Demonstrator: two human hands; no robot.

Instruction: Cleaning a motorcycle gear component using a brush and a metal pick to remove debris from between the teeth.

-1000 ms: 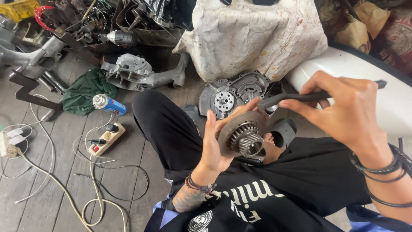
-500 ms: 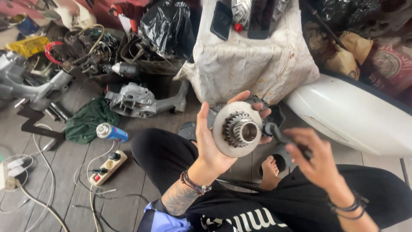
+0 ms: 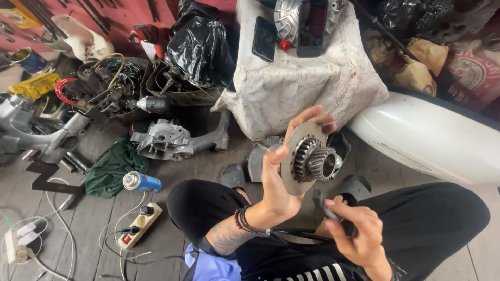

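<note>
Two bare hands work over a cluttered workshop floor as a person sits cross-legged on the grey boards, black-trousered knees filling the lower half of the frame. Largest in view, a white curved body panel [image 3: 432,143] lies at right, and a stained white cloth bundle [image 3: 304,83] sits at top centre with a dark phone [image 3: 264,37] on it. At centre left an aluminium engine casing [image 3: 166,139] rests on the floor, with a crumpled green rag [image 3: 112,167] just beside it and a blue spray can [image 3: 141,182] lying near the rag. A white power strip [image 3: 139,225] trails cables at lower left.

At centre, the left hand [image 3: 278,190] holds up a round metal disc with a toothed gear hub [image 3: 310,158], thumb and fingers clamped on the rim so the gear faces the viewer. Lower right of it, the right hand [image 3: 351,229] is closed around a dark-handled tool [image 3: 325,205], apart from the disc; what kind of tool it is cannot be told.

By the look of it, the step in hand is an inspection of the gear, with the tool drawn back. Any next move would seem to call for a steady hold on the rim and the tool brought carefully up to the hub's centre.
</note>
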